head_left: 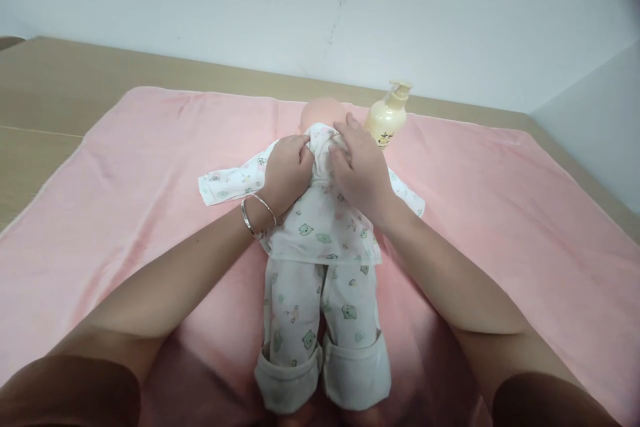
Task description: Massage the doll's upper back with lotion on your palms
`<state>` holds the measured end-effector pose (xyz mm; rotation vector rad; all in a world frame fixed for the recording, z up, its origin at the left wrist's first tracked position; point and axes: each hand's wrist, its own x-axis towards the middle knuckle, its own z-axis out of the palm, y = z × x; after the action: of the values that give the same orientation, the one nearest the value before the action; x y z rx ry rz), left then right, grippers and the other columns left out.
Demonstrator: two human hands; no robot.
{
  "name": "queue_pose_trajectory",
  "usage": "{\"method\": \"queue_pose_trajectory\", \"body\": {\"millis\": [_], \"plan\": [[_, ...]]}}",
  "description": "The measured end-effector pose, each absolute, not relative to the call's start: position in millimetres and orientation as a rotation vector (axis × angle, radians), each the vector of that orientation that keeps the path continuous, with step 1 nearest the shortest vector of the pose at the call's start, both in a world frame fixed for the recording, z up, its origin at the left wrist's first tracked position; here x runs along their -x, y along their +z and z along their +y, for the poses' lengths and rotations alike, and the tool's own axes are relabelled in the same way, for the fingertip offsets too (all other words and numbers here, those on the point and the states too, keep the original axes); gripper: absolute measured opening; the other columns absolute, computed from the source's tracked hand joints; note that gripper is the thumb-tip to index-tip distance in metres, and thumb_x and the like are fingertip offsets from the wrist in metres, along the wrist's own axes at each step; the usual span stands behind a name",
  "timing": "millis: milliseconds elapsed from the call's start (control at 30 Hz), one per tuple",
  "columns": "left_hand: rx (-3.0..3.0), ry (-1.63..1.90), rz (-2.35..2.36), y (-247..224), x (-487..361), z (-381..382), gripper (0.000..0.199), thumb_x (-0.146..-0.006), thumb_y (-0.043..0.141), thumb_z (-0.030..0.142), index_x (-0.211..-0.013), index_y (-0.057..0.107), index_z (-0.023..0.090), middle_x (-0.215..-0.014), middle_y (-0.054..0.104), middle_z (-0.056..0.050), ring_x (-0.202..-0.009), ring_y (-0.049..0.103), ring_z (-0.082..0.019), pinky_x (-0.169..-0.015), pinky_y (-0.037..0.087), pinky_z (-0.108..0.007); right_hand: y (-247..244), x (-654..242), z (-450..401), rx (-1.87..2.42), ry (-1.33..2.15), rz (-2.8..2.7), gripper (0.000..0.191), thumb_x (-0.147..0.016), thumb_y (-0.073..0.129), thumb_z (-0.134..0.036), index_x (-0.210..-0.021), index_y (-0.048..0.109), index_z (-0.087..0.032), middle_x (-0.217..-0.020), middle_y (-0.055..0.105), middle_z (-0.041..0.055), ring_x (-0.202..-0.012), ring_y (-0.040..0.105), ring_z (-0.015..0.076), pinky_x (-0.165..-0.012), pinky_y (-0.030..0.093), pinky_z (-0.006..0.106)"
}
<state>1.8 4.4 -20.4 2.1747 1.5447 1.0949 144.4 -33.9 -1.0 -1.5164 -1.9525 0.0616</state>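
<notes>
"What's there, from the left?"

"A pale wooden surface (45, 80) with a soft pink cloth (100, 213) spread over it. Then the left hand (289, 172), a thin silvery bracelet (259, 217) round its wrist, curled at the neck of a white long-sleeved fabric top with small green bear prints (323, 233)."

"And in the middle?"

"A bald, pinkish doll (323, 111). The top lies over its body between the hands, sleeves stretched out either side, the head just beyond them. White printed trousers with thick turned-up cuffs (347, 310) run toward us."

"Then the right hand (361, 163)?"

"At the other side of the neckline, fingers bent. A pale yellow pump bottle (387, 117) stands just behind it."

"Are they gripping?"

"The hands are apart, both at the top; I can't tell whether either pinches the fabric."

"Which step, would you say?"

"Settling the bunched neckline, I'd judge. The next move calls for drawing both sides evenly, without dragging the head."
</notes>
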Motion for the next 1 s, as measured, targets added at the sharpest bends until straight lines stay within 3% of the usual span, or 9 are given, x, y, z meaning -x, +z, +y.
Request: {"method": "queue_pose_trajectory", "body": {"millis": [167, 367, 533, 767, 867, 1000], "plan": [[-2.132, 1.102, 1.520, -21, -2, 4, 0.029, -0.088, 0.037, 0.018, -0.083, 0.066, 0.021, -0.094, 0.074, -0.008, -0.094, 0.065, -0.023, -0.090, 0.051, -0.037, -4, -141, -37, 1.555, 0.112, -1.973, 0.046, -0.097, 0.036, -0.022, -0.133, 0.062, -0.014, -0.149, 0.057, 0.0173, -0.144, 0.048, 0.0321, -0.122, 0.037, 0.058], [-2.111, 1.095, 1.537, -19, -2, 2, 0.033, -0.088, 0.036, 0.020, -0.090, 0.069, 0.020, -0.103, 0.075, -0.009, -0.101, 0.065, -0.024, -0.097, 0.051, -0.039, 1, -140, -42, 1.565, 0.070, -1.879, 0.049, -0.095, 0.039, -0.022, -0.140, 0.059, -0.016, -0.154, 0.054, 0.0136, -0.147, 0.046, 0.0289, -0.122, 0.040, 0.052], [-2.100, 1.099, 1.534, -19, -1, 2, 0.033, -0.088, 0.037, 0.020, -0.090, 0.071, 0.022, -0.101, 0.076, -0.008, -0.101, 0.065, -0.024, -0.096, 0.052, -0.038, 5, -139, -43, 1.554, 0.122, -1.960, 0.048, -0.097, 0.034, -0.022, -0.131, 0.068, -0.020, -0.143, 0.065, 0.0091, -0.142, 0.052, 0.0288, -0.122, 0.040, 0.055], [-2.095, 1.105, 1.529, -20, -1, 3, 0.034, -0.089, 0.036, 0.021, -0.092, 0.070, 0.021, -0.103, 0.076, -0.008, -0.101, 0.065, -0.024, -0.098, 0.051, -0.039, 10, -141, -42, 1.566, 0.109, -1.935, 0.051, -0.096, 0.035, -0.023, -0.139, 0.062, -0.018, -0.154, 0.055, 0.0101, -0.150, 0.043, 0.0303, -0.124, 0.037, 0.058], [-2.094, 1.096, 1.523, -19, -1, 2, 0.032, -0.089, 0.037, 0.021, -0.088, 0.069, 0.021, -0.101, 0.076, -0.009, -0.099, 0.065, -0.024, -0.095, 0.051, -0.039, 7, -138, -42, 1.597, 0.144, -2.037, 0.049, -0.097, 0.035, -0.023, -0.135, 0.064, -0.013, -0.152, 0.056, 0.0147, -0.147, 0.046, 0.0308, -0.124, 0.037, 0.054], [-2.094, 1.095, 1.510, -19, -1, 1, 0.029, -0.086, 0.038, 0.019, -0.084, 0.068, 0.021, -0.103, 0.076, -0.009, -0.101, 0.066, -0.024, -0.096, 0.051, -0.039, 7, -138, -42, 1.573, 0.088, -1.966, 0.051, -0.098, 0.037, -0.022, -0.145, 0.055, -0.015, -0.160, 0.047, 0.0121, -0.153, 0.037, 0.0274, -0.126, 0.034, 0.051]]}}
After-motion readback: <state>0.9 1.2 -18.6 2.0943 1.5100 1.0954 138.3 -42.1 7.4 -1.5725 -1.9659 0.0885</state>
